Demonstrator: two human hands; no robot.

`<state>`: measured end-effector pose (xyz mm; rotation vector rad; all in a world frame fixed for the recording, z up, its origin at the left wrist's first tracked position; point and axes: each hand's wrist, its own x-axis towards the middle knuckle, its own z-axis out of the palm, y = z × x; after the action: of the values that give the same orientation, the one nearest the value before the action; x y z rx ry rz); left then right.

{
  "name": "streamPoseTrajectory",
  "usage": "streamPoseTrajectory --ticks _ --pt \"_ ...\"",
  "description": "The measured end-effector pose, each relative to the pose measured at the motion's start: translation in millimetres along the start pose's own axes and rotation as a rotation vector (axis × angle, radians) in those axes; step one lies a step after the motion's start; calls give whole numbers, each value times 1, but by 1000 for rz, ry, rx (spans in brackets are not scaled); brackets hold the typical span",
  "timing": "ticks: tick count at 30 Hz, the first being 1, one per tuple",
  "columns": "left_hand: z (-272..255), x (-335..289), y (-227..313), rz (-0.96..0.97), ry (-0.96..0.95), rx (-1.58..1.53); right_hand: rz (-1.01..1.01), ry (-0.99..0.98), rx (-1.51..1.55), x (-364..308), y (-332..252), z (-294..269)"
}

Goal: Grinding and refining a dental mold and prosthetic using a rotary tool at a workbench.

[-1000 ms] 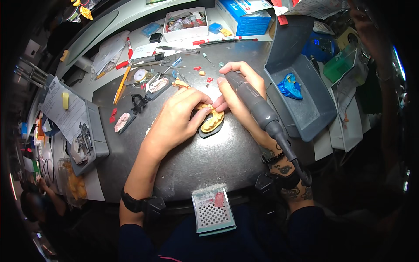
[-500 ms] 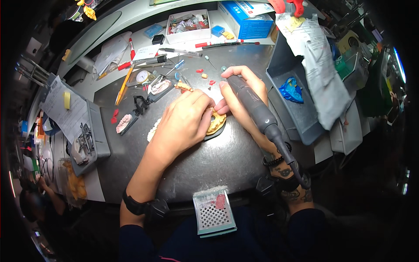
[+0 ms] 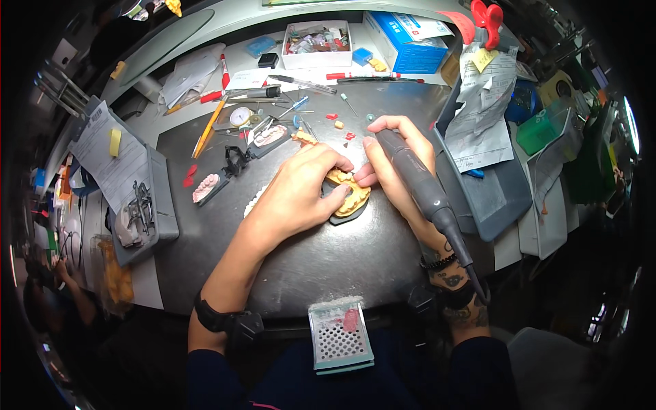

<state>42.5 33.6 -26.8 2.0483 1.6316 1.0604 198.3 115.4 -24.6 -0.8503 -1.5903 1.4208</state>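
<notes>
Between my two hands a yellow dental model (image 3: 357, 199) rests on a dark base (image 3: 347, 219) at the metal bench surface. My left hand (image 3: 294, 184) grips the model's left side, thumb in front and fingers behind. A dark grey rotary handpiece (image 3: 418, 172) with a cord sits in my right hand (image 3: 384, 162), angled back towards the right wrist. The fingertips of that hand touch the model's right edge. Whether the handpiece carries a bur cannot be seen. Behind my left hand lies another small yellow piece (image 3: 303, 137).
To the left are pinkish tooth models (image 3: 206, 188), a black articulator (image 3: 236, 161), a dial gauge (image 3: 240, 116) and pencils (image 3: 208, 130). Grey bins (image 3: 493, 205) flank the bench, with papers (image 3: 478, 116) over the right one. A perforated tray (image 3: 342, 338) juts from the front edge.
My left thumb and index finger have parted wider, uncovering more of the yellow model. The whole view has shifted slightly. The papers over the right bin hang differently and cover most of the blue piece.
</notes>
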Motion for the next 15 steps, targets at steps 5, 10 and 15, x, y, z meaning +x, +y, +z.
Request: streamPoseTrajectory --ticks 5,10,15 --pt "-2 -1 0 -6 23 -48 -15 -16 20 0 1 2" --pt "3 -2 -5 24 76 -61 -7 -2 4 -2 -3 3" --pt "3 -3 -6 39 90 -49 9 0 -14 -2 -3 4"
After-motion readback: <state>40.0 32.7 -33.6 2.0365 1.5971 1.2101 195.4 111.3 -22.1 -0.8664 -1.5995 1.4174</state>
